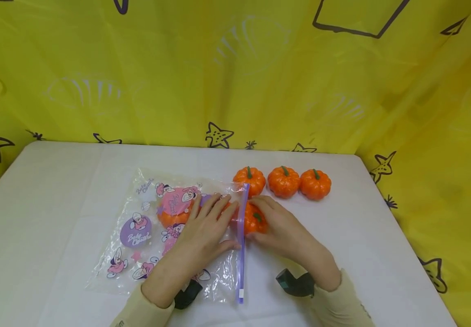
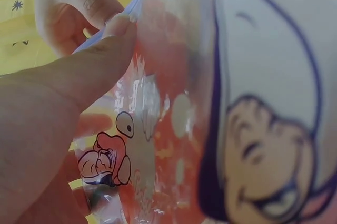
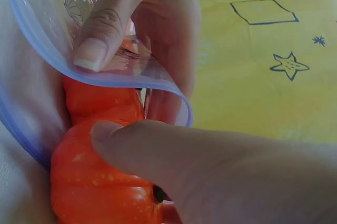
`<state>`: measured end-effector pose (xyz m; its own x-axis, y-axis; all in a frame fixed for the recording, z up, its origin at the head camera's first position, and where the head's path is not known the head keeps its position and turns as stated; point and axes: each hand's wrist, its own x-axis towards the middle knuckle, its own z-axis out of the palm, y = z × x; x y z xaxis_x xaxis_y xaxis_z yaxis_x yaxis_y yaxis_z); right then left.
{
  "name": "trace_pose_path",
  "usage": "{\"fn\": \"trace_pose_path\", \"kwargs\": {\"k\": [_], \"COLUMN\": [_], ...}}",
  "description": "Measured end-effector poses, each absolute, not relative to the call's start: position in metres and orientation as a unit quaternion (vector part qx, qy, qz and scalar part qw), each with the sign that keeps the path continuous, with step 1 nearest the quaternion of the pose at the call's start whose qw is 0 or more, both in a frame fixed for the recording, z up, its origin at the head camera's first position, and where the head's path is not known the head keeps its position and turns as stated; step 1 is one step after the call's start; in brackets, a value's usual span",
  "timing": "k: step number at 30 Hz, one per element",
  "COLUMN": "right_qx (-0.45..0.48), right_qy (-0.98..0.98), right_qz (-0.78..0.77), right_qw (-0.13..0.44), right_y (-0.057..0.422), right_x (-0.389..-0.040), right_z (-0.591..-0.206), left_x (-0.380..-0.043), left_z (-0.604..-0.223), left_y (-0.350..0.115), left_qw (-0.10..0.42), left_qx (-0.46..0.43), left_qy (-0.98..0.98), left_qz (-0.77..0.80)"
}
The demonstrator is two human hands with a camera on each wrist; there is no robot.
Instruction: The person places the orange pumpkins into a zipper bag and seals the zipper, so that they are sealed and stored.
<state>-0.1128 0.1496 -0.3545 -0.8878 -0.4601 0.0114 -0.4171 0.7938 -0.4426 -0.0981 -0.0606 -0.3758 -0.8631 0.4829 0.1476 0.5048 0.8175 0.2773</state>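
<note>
A clear zip bag point(image 1: 136, 236) with a purple zip edge and cartoon prints lies flat, its mouth facing right. My left hand point(image 1: 204, 234) lies over the bag and grips it near the mouth, thumb point(image 3: 95, 53) on the film just inside the zip edge. Inside the bag is an orange toy pumpkin point(image 1: 173, 220). Another pumpkin point(image 3: 102, 100) shows just within the mouth, mostly hidden by my left hand in the head view. At the opening, my right hand point(image 1: 286, 231) holds a pumpkin point(image 3: 100, 182) with a green stem, its thumb across the top.
Behind the hands, three more pumpkins stand in a row: one point(image 1: 246, 178) near the bag's upper corner, another point(image 1: 283, 182) in the middle, and a third point(image 1: 315, 185) at the right. A white table point(image 1: 366, 245) lies beneath, with a yellow patterned curtain point(image 1: 170, 91) around it.
</note>
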Motion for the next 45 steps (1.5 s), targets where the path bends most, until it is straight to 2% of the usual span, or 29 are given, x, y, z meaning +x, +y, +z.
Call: {"fn": "trace_pose_path", "kwargs": {"k": [10,13,16,24,29,35,45], "right_qx": [-0.255,-0.262,-0.261,-0.226,-0.207,-0.212,-0.231], "right_qy": [0.933,0.929,0.928,0.925,0.916,0.917,0.909], "right_qz": [-0.254,-0.260,-0.265,-0.288,-0.312,-0.312,-0.339], "right_qw": [-0.025,-0.032,-0.015,0.099,0.140,0.129,0.074], "right_y": [0.145,0.144,0.145,0.162,0.164,0.160,0.148], "right_x": [-0.112,-0.113,-0.114,-0.115,-0.118,-0.118,-0.117], "right_z": [-0.362,-0.364,-0.363,-0.352,-0.352,-0.354,-0.362], "left_x": [-0.096,-0.096,-0.096,-0.098,-0.098,-0.098,-0.097], "left_z": [-0.375,-0.374,-0.374,-0.374,-0.375,-0.374,-0.372], "left_y": [-0.059,-0.058,-0.059,-0.060,-0.061,-0.061,-0.060], "left_qw": [0.044,0.040,0.036,0.031,0.033,0.035,0.055], "left_qx": [-0.265,-0.263,-0.262,-0.263,-0.263,-0.262,-0.270], "left_qy": [-0.953,-0.954,-0.955,-0.953,-0.953,-0.954,-0.952], "left_qz": [-0.141,-0.138,-0.135,-0.145,-0.147,-0.144,-0.132]}}
